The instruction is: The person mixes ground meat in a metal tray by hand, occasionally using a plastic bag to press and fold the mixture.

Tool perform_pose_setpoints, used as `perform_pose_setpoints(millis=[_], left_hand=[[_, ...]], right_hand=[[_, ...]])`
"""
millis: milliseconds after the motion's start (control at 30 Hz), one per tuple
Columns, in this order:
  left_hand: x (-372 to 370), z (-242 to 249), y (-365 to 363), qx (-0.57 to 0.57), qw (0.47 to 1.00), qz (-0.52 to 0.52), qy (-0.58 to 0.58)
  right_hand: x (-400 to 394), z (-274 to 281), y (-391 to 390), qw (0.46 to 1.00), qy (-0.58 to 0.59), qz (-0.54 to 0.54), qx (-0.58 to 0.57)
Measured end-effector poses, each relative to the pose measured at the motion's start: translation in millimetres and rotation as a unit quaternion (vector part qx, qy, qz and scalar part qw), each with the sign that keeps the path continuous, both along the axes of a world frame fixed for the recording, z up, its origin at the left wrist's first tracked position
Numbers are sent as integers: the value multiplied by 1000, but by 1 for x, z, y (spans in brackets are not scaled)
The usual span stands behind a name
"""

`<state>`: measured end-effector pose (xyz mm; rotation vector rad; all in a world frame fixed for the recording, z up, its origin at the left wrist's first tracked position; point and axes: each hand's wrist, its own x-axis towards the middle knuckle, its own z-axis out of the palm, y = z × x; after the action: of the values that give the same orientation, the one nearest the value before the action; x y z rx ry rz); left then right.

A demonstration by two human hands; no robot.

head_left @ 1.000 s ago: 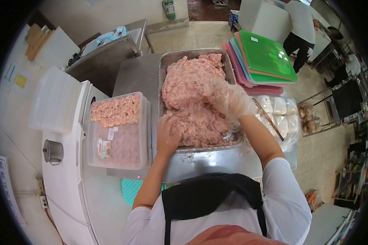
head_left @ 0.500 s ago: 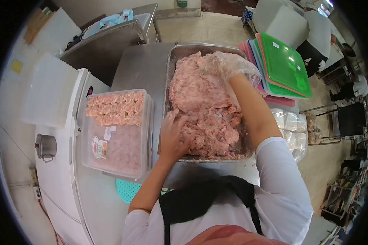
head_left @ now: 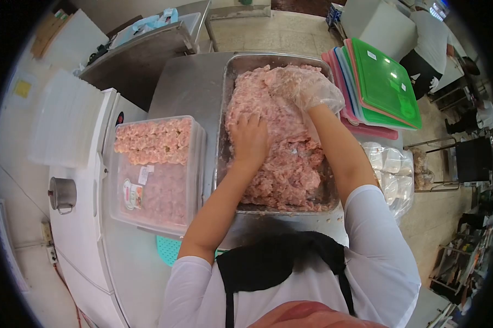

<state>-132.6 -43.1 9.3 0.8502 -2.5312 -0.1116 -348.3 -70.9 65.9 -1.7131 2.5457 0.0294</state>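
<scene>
A deep metal pan [head_left: 220, 158] holds a large mound of pink ground meat [head_left: 282, 180]. My left hand [head_left: 250, 139] is bare and lies on the left part of the mound, its fingers stretched forward on the meat. A loose clear plastic bag [head_left: 320, 90] covers my right hand [head_left: 304, 90], which is at the far right part of the mound. Its fingers are hidden by the crinkled plastic and meat. The near part of the meat looks darker and rougher than the smoother far part.
Left of the pan stands a clear plastic box [head_left: 194, 180] with rows of shaped meat portions [head_left: 153, 139]. Lids [head_left: 386, 82] in green and other colours are stacked at the right. Nearer are wrapped white packages [head_left: 391, 164]. Another person [head_left: 429, 44] stands at the far right.
My left hand has moved forward from the pan's near left edge onto the meat. My bagged right hand has stayed in nearly the same place.
</scene>
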Motion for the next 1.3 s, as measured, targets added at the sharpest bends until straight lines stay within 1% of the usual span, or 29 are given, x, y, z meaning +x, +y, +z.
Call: perform_pose_setpoints(millis=[100, 133, 200, 267, 333, 400, 500, 533, 600, 733, 833, 1000, 1100, 1200, 1300], left_hand=[[0, -4, 0, -1, 1000, 4, 5], [1, -5, 1, -1, 1000, 4, 5], [2, -6, 1, 12, 1000, -2, 1], [4, -6, -1, 20, 1000, -6, -1], [5, -7, -1, 27, 1000, -13, 0], [6, -9, -2, 28, 999, -19, 8], [6, -12, -2, 23, 1000, -20, 4], [6, -12, -2, 21, 1000, -18, -2], [8, -12, -2, 14, 1000, -20, -7], [10, -10, -2, -4, 999, -26, -19], [9, -14, -4, -19, 999, -44, 17], [8, -14, -6, -7, 998, -65, 26], [8, -13, -7, -11, 997, -73, 24], [5, -15, -8, -15, 998, -66, 14], [4, -13, -9, -17, 998, -64, 11]], right_hand=[[0, -1, 3, 1000, -16, -15, -6], [4, 4, 6, 999, -27, -32, 8], [8, 21, 9, 996, -44, -67, 31], [20, 53, 15, 990, -98, -56, 80], [22, 55, 15, 988, -109, -60, 91], [15, 29, 11, 992, -78, -81, 63], [29, 46, 28, 994, -46, -74, 68], [20, 31, 26, 998, -6, -44, 47], [12, 21, 29, 999, 7, -21, 47], [15, 29, 40, 995, -33, -11, 94], [15, 29, 45, 991, -55, -3, 120], [0, 5, 48, 991, -73, -33, 104], [5, 21, 63, 993, -76, 9, 88], [13, 29, 70, 995, -70, -15, 67], [12, 27, 67, 992, -51, -33, 111]])
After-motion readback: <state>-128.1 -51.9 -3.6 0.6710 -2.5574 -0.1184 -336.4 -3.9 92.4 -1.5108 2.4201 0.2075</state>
